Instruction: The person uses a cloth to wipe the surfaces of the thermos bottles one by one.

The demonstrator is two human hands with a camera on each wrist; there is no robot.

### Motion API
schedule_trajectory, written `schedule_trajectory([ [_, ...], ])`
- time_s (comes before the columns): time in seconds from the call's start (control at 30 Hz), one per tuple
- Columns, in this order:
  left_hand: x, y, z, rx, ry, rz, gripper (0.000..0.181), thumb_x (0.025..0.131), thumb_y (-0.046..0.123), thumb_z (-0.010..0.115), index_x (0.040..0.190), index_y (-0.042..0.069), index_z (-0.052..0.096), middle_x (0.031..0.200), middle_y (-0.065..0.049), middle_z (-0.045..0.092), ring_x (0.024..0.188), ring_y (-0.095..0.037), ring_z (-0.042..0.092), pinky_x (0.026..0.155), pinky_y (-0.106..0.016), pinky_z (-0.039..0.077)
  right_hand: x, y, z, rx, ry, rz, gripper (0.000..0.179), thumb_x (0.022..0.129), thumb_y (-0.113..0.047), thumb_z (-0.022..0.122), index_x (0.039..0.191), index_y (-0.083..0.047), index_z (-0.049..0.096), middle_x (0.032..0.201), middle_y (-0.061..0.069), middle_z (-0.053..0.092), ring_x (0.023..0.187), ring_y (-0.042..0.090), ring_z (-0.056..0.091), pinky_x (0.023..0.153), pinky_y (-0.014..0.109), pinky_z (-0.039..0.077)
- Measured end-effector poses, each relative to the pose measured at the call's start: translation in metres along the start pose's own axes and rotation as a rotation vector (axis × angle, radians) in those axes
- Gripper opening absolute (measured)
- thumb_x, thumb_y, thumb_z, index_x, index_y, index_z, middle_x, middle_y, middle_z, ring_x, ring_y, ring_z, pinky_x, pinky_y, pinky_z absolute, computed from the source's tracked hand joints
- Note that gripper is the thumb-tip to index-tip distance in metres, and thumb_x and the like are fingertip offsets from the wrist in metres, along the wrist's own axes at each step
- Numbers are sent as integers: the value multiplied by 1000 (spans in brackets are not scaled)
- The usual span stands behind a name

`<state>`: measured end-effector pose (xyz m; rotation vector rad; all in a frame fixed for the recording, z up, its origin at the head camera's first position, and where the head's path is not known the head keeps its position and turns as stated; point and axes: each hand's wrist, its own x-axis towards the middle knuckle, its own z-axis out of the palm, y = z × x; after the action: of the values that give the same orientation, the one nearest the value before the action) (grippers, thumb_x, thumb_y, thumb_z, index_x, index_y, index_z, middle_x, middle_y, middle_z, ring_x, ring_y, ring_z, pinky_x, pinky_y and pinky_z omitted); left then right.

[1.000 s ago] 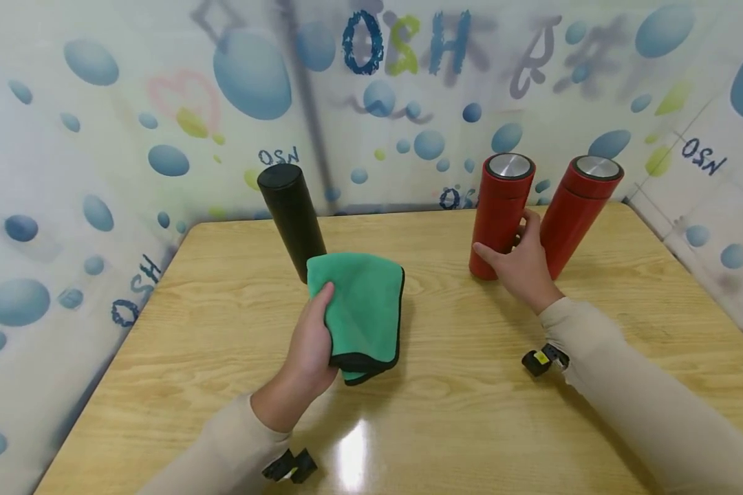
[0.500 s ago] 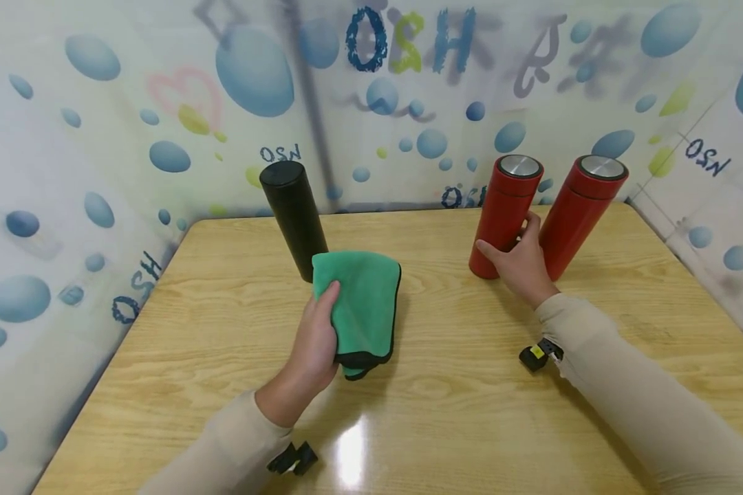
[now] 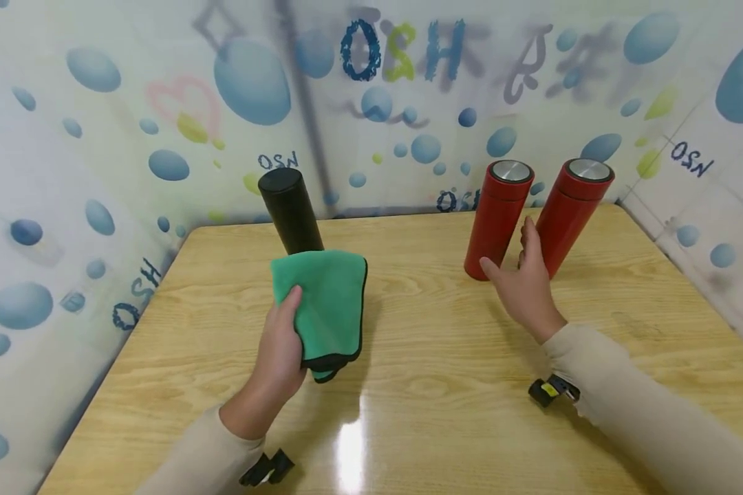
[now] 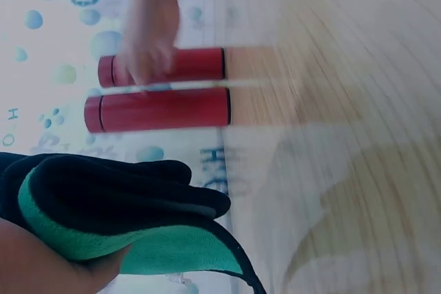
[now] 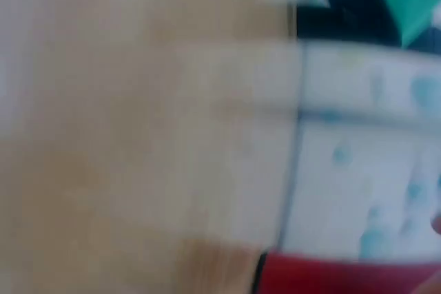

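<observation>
My left hand (image 3: 278, 344) grips a folded green cloth (image 3: 331, 302) with black edging, thumb on top, held above the table. Behind the cloth stands a black flask (image 3: 294, 213), its lower end hidden. Over to the right, two red flasks with silver-topped lids stand upright side by side: the left red flask (image 3: 498, 220) and the right red flask (image 3: 572, 213). My right hand (image 3: 526, 289) is in front of them, thumb and fingers spread and holding nothing. Its fingers hide part of the right red flask. The right wrist view is blurred, with a red flask (image 5: 344, 277) at its bottom edge.
The wooden table (image 3: 433, 385) reaches back to a patterned wall (image 3: 378, 137) with blue and green spots and letters. Another wall (image 3: 718, 199) runs along the right side. A bright reflection lies on the table near the front.
My right hand has let go of the left red flask and drawn back a little toward me. My left hand has moved left with the cloth, which covers more of the black flask.
</observation>
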<state>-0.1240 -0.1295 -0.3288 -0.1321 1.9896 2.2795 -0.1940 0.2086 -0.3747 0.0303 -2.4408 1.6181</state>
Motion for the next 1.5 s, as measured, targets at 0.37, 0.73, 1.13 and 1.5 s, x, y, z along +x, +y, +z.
schedule_trajectory([
  [0.37,-20,4,-41,17,103,-26,38,107,49,29,137,26,37,132,5,46,118,-10,50,98,-24,46,-12,-54,95,120,-442,-129,40,101,-17,60,140,-11,53,144,5,54,138,22,48,118,43,36],
  [0.73,-27,-3,-49,14,143,-48,38,108,48,29,140,29,35,134,4,44,119,-11,49,97,-26,47,42,-75,188,72,-503,-37,61,100,-26,61,155,-18,34,157,7,40,147,25,36,120,45,33],
  [1.13,-24,-2,-51,-55,163,-88,38,106,51,30,137,30,39,130,7,48,117,-10,53,96,-28,49,62,-94,224,72,-466,-30,93,93,-33,71,161,-21,10,166,7,23,152,28,27,118,47,35],
  [1.5,-17,8,-56,-69,189,-69,38,106,52,29,136,29,37,131,5,45,119,-12,50,97,-27,47,67,-90,234,96,-394,-64,83,87,-37,77,153,-17,32,150,9,46,134,28,52,106,46,48],
])
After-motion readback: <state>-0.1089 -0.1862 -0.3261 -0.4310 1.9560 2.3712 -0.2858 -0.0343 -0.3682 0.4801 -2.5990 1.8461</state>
